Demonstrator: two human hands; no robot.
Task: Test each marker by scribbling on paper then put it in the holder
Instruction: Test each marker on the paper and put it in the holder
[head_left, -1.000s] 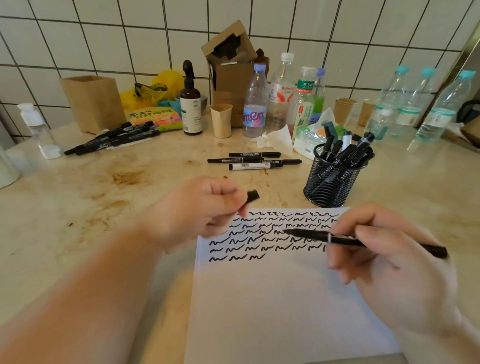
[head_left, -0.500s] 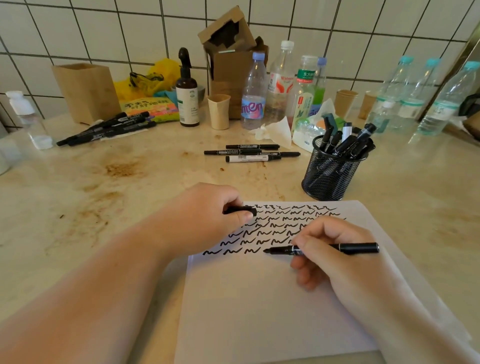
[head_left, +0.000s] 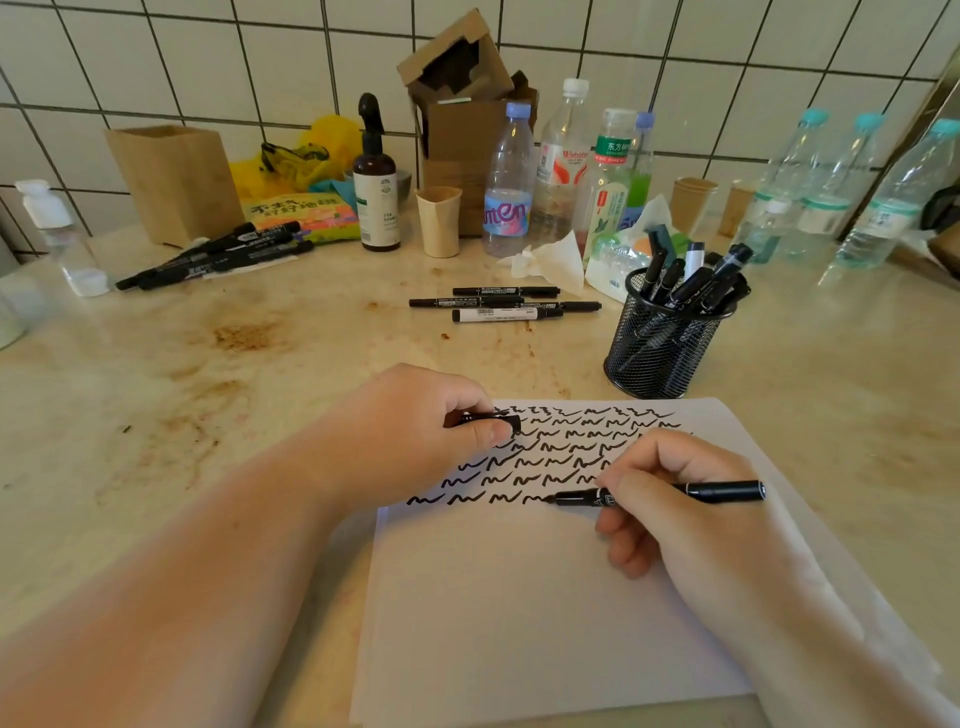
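A white sheet of paper (head_left: 530, 613) lies before me, its top covered in rows of black squiggles. My right hand (head_left: 670, 504) grips an uncapped black marker (head_left: 722, 491), whose tip touches the paper at the end of the lowest squiggle row. My left hand (head_left: 410, 431) rests on the paper's upper left corner and pinches the black marker cap (head_left: 506, 420). A black mesh holder (head_left: 662, 343) with several markers in it stands beyond the paper's top right. Three markers (head_left: 501, 306) lie on the counter behind the paper.
A second pile of black markers (head_left: 218, 254) lies at the back left beside a brown box (head_left: 176, 182). Plastic bottles (head_left: 509, 187), a spray bottle (head_left: 375, 182), paper cups (head_left: 439, 221) and tissues (head_left: 550, 260) line the tiled wall. The beige counter (head_left: 156, 395) is stained.
My right hand has brought the marker down and to the left, putting its tip on the paper. My left hand has lowered onto the paper's corner with the cap.
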